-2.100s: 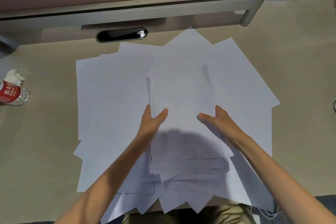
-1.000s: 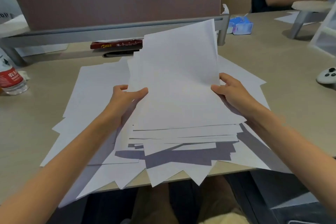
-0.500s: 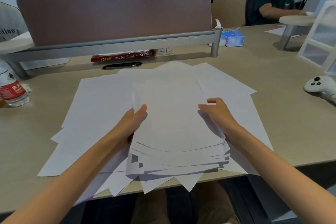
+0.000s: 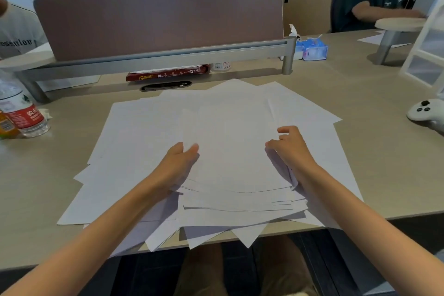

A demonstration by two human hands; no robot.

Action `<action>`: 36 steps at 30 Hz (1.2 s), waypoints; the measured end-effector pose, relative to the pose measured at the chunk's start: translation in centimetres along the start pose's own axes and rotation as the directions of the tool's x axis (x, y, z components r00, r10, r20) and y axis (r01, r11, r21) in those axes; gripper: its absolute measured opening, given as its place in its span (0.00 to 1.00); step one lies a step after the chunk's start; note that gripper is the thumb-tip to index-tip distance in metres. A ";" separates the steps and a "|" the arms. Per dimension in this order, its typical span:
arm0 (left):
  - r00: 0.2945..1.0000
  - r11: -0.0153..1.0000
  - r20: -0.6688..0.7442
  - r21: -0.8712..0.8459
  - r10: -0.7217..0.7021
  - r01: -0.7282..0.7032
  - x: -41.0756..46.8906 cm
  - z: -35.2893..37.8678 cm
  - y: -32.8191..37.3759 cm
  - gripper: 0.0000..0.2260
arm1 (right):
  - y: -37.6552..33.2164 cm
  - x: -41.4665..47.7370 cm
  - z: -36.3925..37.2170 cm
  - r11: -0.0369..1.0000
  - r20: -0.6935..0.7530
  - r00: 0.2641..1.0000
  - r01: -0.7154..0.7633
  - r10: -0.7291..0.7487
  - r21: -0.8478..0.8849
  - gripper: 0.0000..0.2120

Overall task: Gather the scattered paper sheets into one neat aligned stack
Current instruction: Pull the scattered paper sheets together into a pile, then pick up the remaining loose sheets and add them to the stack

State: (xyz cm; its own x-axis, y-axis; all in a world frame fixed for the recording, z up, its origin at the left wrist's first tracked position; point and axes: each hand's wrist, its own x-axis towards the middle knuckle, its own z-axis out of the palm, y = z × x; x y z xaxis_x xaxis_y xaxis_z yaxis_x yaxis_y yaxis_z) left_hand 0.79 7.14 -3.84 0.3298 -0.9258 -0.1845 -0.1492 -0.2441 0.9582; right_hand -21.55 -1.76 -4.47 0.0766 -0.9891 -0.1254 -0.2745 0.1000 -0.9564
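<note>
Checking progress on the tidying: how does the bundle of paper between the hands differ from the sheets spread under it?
The bundle is piled thick, its near edges roughly parallel though still stepped; the spread sheets lie thin and fanned at many angles. The left hand and right hand press the bundle's sides; the spread sheets are untouched. Some spread sheets poke corners past the desk edge. Both are plain white paper.

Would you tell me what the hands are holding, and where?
The partly gathered paper stack, left hand at its left edge, right hand at its right edge.
</note>
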 end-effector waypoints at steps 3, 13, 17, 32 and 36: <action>0.999 0.999 0.030 0.015 0.029 -0.029 0.3 0.6 1.4 0.15 | -0.3 -0.1 -1.5 0.998 -0.023 0.998 0.060 -0.060 -0.020 0.21; 0.989 0.987 0.150 0.162 0.000 -0.024 2.3 5.3 2.0 0.20 | 1.8 1.9 -9.4 0.966 -0.264 0.965 -0.068 0.001 -0.248 0.25; 0.980 0.987 0.188 0.159 -0.063 0.033 1.9 5.9 2.4 0.03 | 1.2 2.4 -11.4 0.972 -0.148 0.972 -0.156 0.183 0.173 0.19; 0.979 0.988 0.200 0.155 -0.026 -0.005 2.2 6.6 1.4 0.27 | 1.2 2.3 -12.9 0.893 0.058 0.953 -0.299 0.297 0.335 0.14; 0.973 0.996 0.229 0.093 -0.037 0.016 1.9 7.3 1.6 0.23 | 1.9 2.4 -11.9 0.936 0.075 0.985 -0.172 0.156 0.308 0.17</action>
State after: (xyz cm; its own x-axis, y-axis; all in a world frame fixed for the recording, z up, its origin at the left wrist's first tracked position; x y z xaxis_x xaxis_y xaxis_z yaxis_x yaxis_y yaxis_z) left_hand -5.67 2.92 -4.20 0.1128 -0.9576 -0.2650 -0.2297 -0.2846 0.9307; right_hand -33.26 -5.17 -3.49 0.1045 -0.9504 -0.2930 0.0250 0.2970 -0.9545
